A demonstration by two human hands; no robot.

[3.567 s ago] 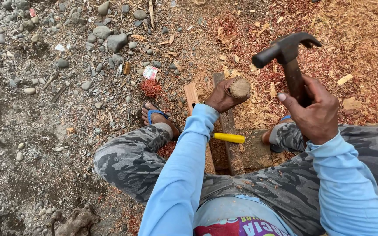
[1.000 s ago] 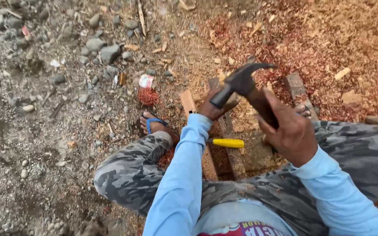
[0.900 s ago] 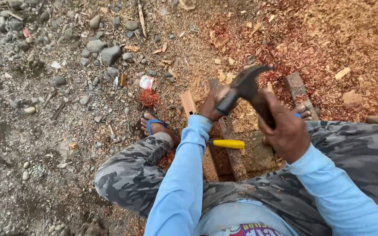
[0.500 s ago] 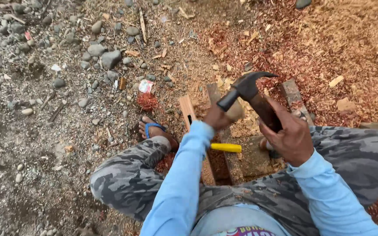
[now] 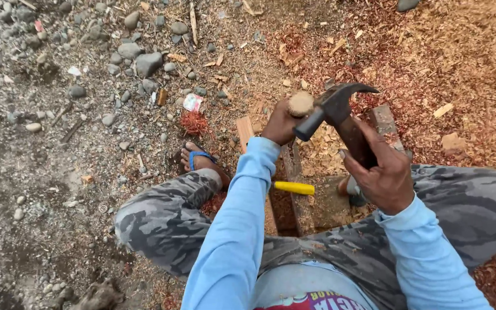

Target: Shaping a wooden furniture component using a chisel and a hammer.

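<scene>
My left hand (image 5: 280, 123) grips a short round wooden peg (image 5: 301, 104), held upright above the planks between my knees. My right hand (image 5: 381, 173) is closed around the brown handle of a claw hammer (image 5: 334, 109). The hammer's dark head sits just right of the peg's top, its striking face pointing down-left and close to the peg. Both arms wear light blue sleeves. I sit with camouflage trousers, my left foot (image 5: 197, 161) in a blue-strapped sandal.
Narrow wooden planks (image 5: 244, 130) lie under the hands, with a yellow-handled tool (image 5: 294, 188) across them. Reddish wood chips and shavings (image 5: 443, 69) cover the ground at right. Grey gravel and stones (image 5: 144, 62) spread at left, with a small scrap of wrapper (image 5: 192, 103).
The hammer came down from a raised position toward the peg and now sits beside its top. My left hand has kept hold of the peg throughout.
</scene>
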